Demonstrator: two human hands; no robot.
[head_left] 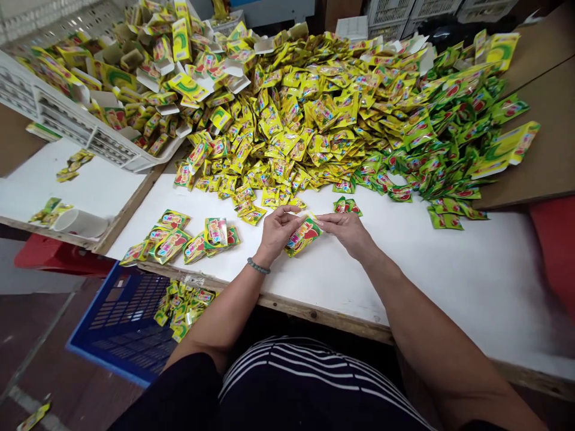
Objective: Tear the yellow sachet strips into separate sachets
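Between my two hands is a small yellow-green candy box [303, 237] with a watermelon print, held just above the white table near its front edge. My left hand [279, 230] pinches its upper left corner, thumb and fingers closed. At the upper right corner, the thumb and fingertips of my right hand [347, 232] are closed on the same box. The top of the box, partly behind my fingers, is hard to make out. Left of my hands lie several similar boxes [169, 244] on the table. Just beyond my right hand rests a green candy sachet [347, 206].
A heap of yellow sachets [287, 131] and green sachets [449, 143] covers the table's back. A white crate [85, 129] of boxes tilts at left. Below the front edge stands a blue crate [121, 323] with packs inside. Cardboard [539, 143] borders the right; a white cup [81, 222] lies left.
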